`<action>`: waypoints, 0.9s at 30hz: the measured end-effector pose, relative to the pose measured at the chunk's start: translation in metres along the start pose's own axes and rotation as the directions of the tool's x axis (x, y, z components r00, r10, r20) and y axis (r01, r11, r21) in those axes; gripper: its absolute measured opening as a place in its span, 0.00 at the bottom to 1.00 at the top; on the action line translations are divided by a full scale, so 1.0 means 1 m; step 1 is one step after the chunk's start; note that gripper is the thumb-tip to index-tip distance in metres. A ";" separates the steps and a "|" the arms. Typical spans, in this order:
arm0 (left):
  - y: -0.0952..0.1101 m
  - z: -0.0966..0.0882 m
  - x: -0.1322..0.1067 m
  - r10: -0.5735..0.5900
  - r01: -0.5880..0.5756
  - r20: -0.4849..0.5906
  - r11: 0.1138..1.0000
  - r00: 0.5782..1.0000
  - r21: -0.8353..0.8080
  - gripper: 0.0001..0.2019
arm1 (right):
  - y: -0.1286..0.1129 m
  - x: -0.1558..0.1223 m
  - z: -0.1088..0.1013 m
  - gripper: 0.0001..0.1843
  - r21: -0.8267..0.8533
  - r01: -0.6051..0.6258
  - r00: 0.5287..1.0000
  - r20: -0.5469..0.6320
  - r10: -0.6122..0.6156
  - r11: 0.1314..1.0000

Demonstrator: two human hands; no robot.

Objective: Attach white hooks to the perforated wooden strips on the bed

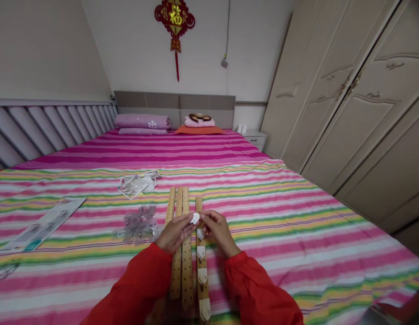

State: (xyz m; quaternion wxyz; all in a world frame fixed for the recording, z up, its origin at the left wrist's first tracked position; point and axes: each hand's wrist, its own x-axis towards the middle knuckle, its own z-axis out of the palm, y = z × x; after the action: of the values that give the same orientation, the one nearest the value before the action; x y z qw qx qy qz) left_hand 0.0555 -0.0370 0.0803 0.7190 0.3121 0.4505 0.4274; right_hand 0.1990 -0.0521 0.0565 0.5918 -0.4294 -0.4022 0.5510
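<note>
Several long wooden strips with rows of holes (182,212) lie side by side on the striped bed (297,216). The rightmost strip (202,266) carries several small white hooks along it. My left hand (175,232) pinches a small white hook (195,218) between thumb and fingers, just above that strip. My right hand (218,230) is closed too, its fingertips touching the same hook from the right. Both arms wear red sleeves.
A pile of clear hooks (139,223) lies left of the strips, opened plastic packaging (137,184) beyond it, and a printed card (40,225) at the far left. Pillows (143,122) sit at the headboard. A wardrobe (358,104) fills the right wall.
</note>
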 end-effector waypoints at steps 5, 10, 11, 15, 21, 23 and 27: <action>-0.005 0.006 -0.001 0.072 -0.079 0.058 0.989 0.996 0.123 0.11 | 0.004 0.001 -0.004 0.21 -0.008 -0.015 1.000 -0.002 0.015 1.000; -0.010 0.002 0.005 0.141 -0.135 -0.004 0.960 0.990 0.245 0.17 | 0.009 0.002 -0.003 0.18 0.000 -0.012 1.000 -0.009 0.012 1.000; -0.011 0.000 0.006 0.162 -0.151 -0.016 0.950 0.987 0.274 0.18 | 0.010 0.002 -0.003 0.18 0.015 -0.018 1.000 -0.012 0.018 1.000; -0.012 -0.004 0.009 0.328 -0.301 0.013 0.851 0.945 0.431 0.17 | 0.016 0.002 0.000 0.19 0.095 -0.058 0.998 -0.029 0.062 0.994; -0.016 0.002 0.003 0.607 -0.523 0.094 0.583 0.789 0.622 0.10 | 0.023 0.002 0.002 0.16 0.141 -0.044 0.986 -0.151 0.065 0.989; -0.016 0.007 -0.002 0.606 -0.556 0.139 0.582 0.783 0.593 0.10 | 0.023 0.002 0.001 0.16 0.163 -0.020 0.983 -0.177 0.049 0.986; -0.013 0.013 -0.006 0.484 -0.447 0.019 0.792 0.875 0.416 0.17 | 0.019 0.002 0.000 0.16 0.197 0.024 0.979 -0.203 0.017 0.980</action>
State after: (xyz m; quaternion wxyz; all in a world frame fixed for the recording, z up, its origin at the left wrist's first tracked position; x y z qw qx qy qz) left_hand 0.0701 -0.0492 0.0766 0.4893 0.5370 0.4702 0.5011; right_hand 0.1931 -0.0496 0.0382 0.6706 -0.4217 -0.2831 0.5406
